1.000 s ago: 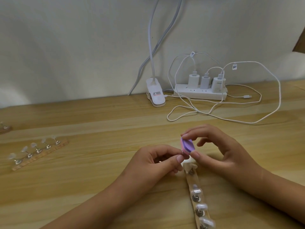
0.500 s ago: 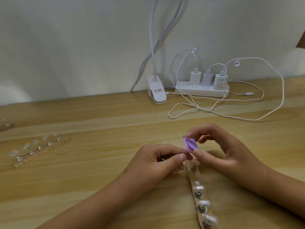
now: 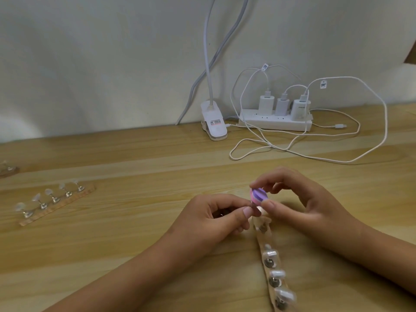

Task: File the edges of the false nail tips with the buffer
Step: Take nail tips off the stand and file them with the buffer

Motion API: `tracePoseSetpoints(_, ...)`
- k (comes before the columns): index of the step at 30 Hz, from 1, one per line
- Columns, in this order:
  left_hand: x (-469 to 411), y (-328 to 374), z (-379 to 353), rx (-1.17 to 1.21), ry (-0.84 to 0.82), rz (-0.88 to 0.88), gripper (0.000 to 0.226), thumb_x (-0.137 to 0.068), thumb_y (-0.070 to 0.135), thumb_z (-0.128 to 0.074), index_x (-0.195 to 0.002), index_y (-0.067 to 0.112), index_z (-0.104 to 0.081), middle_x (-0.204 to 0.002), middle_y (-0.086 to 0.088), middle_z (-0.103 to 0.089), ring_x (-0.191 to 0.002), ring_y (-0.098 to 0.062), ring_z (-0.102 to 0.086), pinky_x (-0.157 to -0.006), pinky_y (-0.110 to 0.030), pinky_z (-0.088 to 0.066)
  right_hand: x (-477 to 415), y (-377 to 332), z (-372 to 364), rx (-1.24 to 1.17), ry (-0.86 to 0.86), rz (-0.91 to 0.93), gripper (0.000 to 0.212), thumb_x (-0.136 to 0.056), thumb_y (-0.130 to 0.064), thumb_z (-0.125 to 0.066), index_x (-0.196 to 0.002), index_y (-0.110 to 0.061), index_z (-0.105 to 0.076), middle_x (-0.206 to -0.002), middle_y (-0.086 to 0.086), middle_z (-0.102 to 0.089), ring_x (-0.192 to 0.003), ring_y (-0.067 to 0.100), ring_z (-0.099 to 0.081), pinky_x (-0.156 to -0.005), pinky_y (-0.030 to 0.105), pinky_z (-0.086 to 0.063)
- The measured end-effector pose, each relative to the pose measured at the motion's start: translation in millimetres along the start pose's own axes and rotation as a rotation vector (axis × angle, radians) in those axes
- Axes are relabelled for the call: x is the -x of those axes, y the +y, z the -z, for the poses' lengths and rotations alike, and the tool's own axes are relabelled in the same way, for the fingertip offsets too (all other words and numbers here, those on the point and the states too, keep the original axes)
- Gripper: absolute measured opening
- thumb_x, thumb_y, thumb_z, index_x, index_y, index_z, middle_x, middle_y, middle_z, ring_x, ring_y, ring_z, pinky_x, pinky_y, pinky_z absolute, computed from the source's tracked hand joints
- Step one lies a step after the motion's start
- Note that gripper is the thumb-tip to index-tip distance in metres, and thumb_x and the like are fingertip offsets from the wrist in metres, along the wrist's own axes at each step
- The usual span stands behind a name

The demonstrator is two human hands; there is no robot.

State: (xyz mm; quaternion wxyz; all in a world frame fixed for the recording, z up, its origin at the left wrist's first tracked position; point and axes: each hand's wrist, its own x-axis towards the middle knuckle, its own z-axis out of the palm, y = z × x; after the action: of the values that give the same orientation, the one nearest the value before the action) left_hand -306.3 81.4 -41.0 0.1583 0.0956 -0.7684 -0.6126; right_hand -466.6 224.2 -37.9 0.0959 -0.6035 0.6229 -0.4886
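My right hand [image 3: 299,203] pinches a small purple and pink buffer [image 3: 258,195] between thumb and forefinger. My left hand [image 3: 216,217] pinches a small nail tip on its stand [image 3: 322,207], held right under the buffer; the tip is mostly hidden by my fingers. Below the hands a clear strip [image 3: 273,273] runs toward me, carrying several nail tips on metal stands. A second strip of nail tips [image 3: 53,200] lies at the left of the wooden table [image 3: 135,221].
A white power strip [image 3: 274,122] with three chargers and looping white cables [image 3: 337,158] sits at the back by the wall. A white clip lamp base [image 3: 213,126] stands to its left. Another small stand [image 3: 7,168] shows at the far left edge.
The buffer has turned in my right hand, showing its striped face, and both hands have shifted slightly with small rubbing motions. The view has tilted a little.
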Motion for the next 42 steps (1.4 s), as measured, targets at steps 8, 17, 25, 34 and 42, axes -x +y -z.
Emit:
tracePoseSetpoints(8,-0.1,-1.8,0.5,-0.019,-0.019,-0.019,0.011,-0.089,0.025,-0.067,-0.094,0.026,-0.077,-0.072,0.008,-0.069,-0.065,-0.001,-0.060,-0.066,-0.014,-0.047,1.2,-4.0,1.7,-0.060,-0.025,-0.058,0.028,-0.083,-0.042,-0.061,-0.104,-0.026,-0.070,-0.105,-0.009,-0.067,-0.101,0.017,-0.061,-0.087,0.037,-0.050)
tracePoseSetpoints(17,-0.5,-0.1,0.6,-0.009,-0.022,-0.026,0.012,-0.090,0.019,-0.066,-0.094,0.023,-0.077,-0.070,0.009,-0.068,-0.066,0.000,-0.060,-0.066,-0.014,-0.047,0.5,-2.5,0.6,-0.101,-0.055,-0.050,0.027,-0.087,-0.039,-0.062,-0.111,-0.027,-0.069,-0.112,-0.006,-0.067,-0.109,0.022,-0.061,-0.089,0.028,-0.050)
tracePoseSetpoints(25,-0.2,0.8,-0.7,0.011,-0.015,-0.043,0.012,-0.089,0.022,-0.066,-0.093,0.019,-0.076,-0.068,0.009,-0.066,-0.063,-0.001,-0.058,-0.066,-0.014,-0.046,1.5,-0.8,2.4,-0.178,-0.049,-0.090,0.024,-0.084,-0.039,-0.068,-0.105,-0.029,-0.071,-0.109,-0.002,-0.069,-0.104,0.018,-0.064,-0.087,0.032,-0.052)
tracePoseSetpoints(34,-0.9,0.4,-0.9,0.024,0.003,-0.036,0.013,-0.091,0.013,-0.064,-0.091,0.020,-0.076,-0.068,0.008,-0.067,-0.063,-0.001,-0.059,-0.065,-0.014,-0.047,0.8,0.1,-0.4,-0.153,-0.019,-0.110,0.025,-0.082,-0.043,-0.071,-0.104,-0.033,-0.070,-0.105,-0.003,-0.069,-0.099,0.015,-0.064,-0.083,0.026,-0.052)
tracePoseSetpoints(42,-1.7,-0.7,-0.1,0.029,0.007,-0.047,0.015,-0.092,0.016,-0.063,-0.089,0.024,-0.076,-0.069,0.009,-0.066,-0.064,-0.001,-0.058,-0.066,-0.014,-0.046,0.1,-0.1,0.2,-0.190,-0.014,-0.158,0.034,-0.076,-0.056,-0.072,-0.103,-0.036,-0.070,-0.103,-0.006,-0.068,-0.096,0.013,-0.065,-0.082,0.025,-0.053)
